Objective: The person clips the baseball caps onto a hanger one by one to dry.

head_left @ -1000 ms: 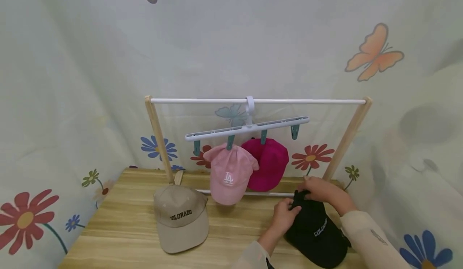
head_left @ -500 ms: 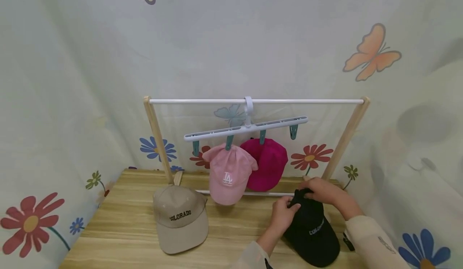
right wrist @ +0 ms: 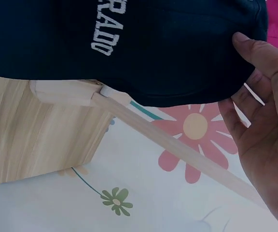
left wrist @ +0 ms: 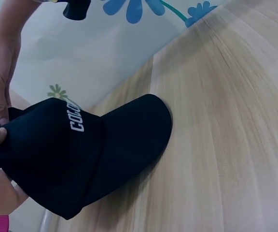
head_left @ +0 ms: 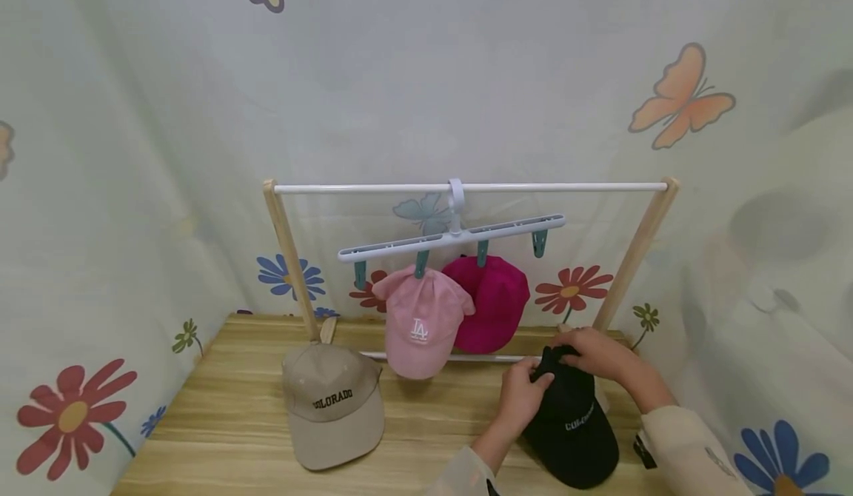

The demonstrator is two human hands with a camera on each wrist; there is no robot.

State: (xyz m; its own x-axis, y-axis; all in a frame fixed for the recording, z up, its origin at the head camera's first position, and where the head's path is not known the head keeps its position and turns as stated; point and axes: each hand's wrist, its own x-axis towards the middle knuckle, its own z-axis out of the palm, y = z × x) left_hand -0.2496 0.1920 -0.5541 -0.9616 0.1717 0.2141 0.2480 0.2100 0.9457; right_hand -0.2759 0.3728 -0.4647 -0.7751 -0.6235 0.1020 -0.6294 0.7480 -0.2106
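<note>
Both hands hold a black baseball cap (head_left: 566,429) by its back edge, at the right side of the table. White lettering shows on its front, and its brim points toward the person. My left hand (head_left: 520,396) pinches the cap's left side, thumb on the outside. On the far right side of that edge, my right hand (head_left: 596,352) grips the fabric; in the right wrist view its thumb presses the cap (right wrist: 177,53) from outside with the fingers behind. The left wrist view shows the brim (left wrist: 139,125) close over the wood.
A wooden-legged rack carries a white rod (head_left: 366,189) with a clip hanger (head_left: 453,238). From its green clips hang a pink cap (head_left: 426,326) and a magenta cap (head_left: 493,307); the outer clips (head_left: 539,243) hold nothing. A beige cap (head_left: 333,407) lies on the table (head_left: 226,407) at left.
The black cap's brim has swung slightly left and up in the head view. Both hands keep their hold on its back edge; the hanging caps stay as they were.
</note>
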